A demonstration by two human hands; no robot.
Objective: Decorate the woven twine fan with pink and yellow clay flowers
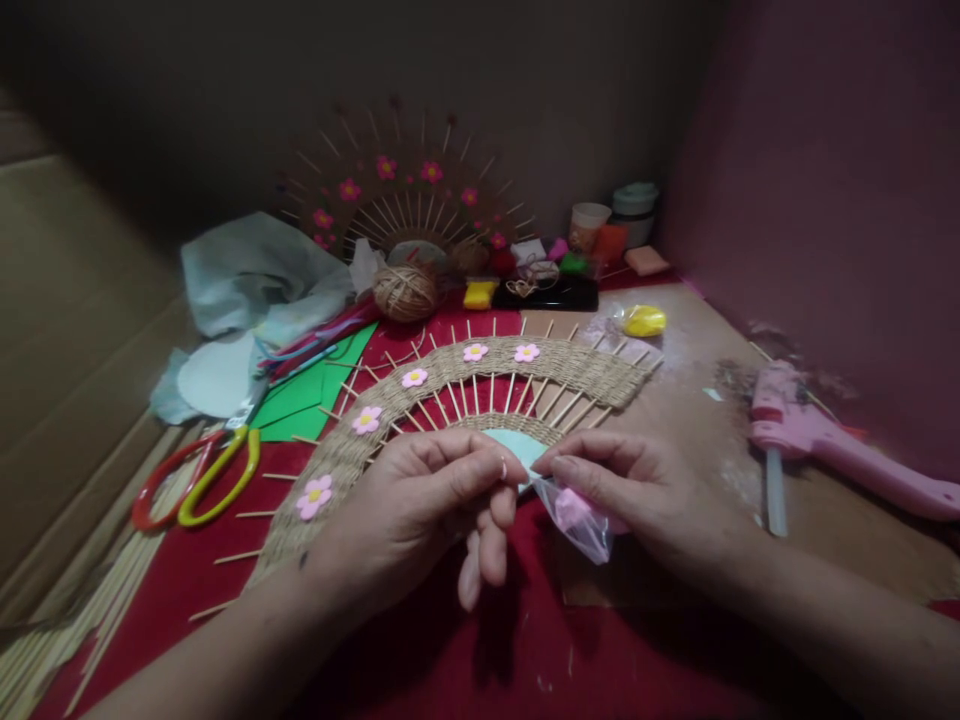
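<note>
My right hand (619, 485) is closed on the gathered neck of a small clear plastic bag (598, 545), which hangs from its fingers with a pink, clay-like lump (572, 508) inside. Close by, my left hand (450, 480) makes a pinch, thumb against forefinger. A tiny pale bit shows at its fingertips, too small to name. Behind both hands lies a woven half-round fan (442, 378) of twine on thin sticks. Several pink flowers (367, 420) with yellow centres sit along its left and middle band. My hands partly cover its pale blue centre (517, 440).
Scissors (217, 475) and loose sticks (112, 580) lie left, near green sheets (300, 400). A pink glue gun (817, 425) rests right on a brown board (697, 540). Farther back are a twine ball (406, 291), a yellow packet (645, 320), cups (589, 225) and another flowered fan (386, 167).
</note>
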